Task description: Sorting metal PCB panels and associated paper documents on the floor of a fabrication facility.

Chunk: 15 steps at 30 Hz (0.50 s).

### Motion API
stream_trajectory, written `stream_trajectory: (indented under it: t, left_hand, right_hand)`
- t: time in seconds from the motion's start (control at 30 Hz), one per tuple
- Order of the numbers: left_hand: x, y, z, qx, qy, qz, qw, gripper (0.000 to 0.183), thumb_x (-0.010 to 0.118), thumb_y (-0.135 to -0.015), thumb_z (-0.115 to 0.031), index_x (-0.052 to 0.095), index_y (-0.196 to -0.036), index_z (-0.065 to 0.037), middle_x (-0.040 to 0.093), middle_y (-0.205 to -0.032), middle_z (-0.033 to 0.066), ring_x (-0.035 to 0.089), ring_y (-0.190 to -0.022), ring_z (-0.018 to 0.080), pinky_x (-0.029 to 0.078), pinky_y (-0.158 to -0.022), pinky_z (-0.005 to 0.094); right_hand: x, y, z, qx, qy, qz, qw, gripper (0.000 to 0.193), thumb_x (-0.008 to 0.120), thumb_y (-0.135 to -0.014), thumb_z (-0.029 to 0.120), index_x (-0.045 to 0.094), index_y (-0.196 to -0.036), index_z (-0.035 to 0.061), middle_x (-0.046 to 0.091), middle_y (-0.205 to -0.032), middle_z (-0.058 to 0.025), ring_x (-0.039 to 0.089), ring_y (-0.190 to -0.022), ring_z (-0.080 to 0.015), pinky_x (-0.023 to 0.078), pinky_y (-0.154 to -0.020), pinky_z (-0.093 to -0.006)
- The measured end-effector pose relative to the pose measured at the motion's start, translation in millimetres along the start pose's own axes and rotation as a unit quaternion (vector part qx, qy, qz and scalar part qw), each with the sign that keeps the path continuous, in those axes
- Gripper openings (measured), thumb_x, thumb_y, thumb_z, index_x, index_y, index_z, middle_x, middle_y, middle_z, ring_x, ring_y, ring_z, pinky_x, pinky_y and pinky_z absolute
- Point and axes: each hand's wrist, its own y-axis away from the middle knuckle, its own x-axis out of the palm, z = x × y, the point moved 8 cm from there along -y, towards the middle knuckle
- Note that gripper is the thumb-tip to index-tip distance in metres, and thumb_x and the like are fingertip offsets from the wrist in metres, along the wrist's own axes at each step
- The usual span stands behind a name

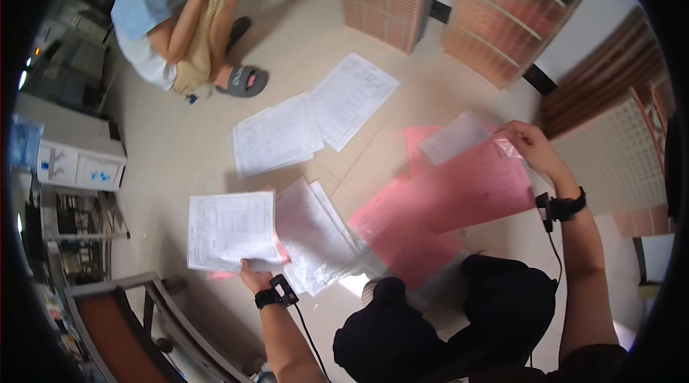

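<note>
white printed sheet [231, 230] near left, pinched at its near edge by left hand [252, 277] | clear sleeve with pink sheet [459, 186] right, far corner gripped by right hand [530, 145] | loose white papers [312, 119] on floor [179, 161] farther off | seated person [179, 17] far left

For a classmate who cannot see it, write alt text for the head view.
Seen from above, the left hand holds a white printed sheet while the right hand lifts a pink folder over papers spread on a tiled floor. Another person crouches nearby.
</note>
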Motion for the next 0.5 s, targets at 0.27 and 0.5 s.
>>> stream_trajectory:
  t: [0.27,0.5]
  left_hand:
    - [-50,-31,-34,-0.034,0.0,-0.032,0.999,0.038,0.036,-0.093,-0.025,0.044,-0.117,0.004,0.048,-0.12,0.0131,0.045,-0.111,0.0283,0.034,-0.097,0.0423]
    - [-38,-52,-15,-0.061,0.025,-0.017,0.998,0.037,0.037,-0.093,-0.024,0.045,-0.116,0.004,0.05,-0.118,0.0133,0.047,-0.109,0.0281,0.034,-0.096,0.0434]
  right_hand:
    - [77,-26,98,-0.064,0.225,0.156,0.96,0.016,0.049,-0.084,0.009,0.062,-0.093,0.0036,0.062,-0.086,-0.0147,0.059,-0.081,-0.0284,0.045,-0.076,-0.0322]
    - [195,-53,78,-0.082,0.31,0.326,0.89,0.017,0.05,-0.084,0.015,0.06,-0.097,0.0106,0.063,-0.085,-0.0115,0.058,-0.083,-0.0317,0.044,-0.075,-0.0379]
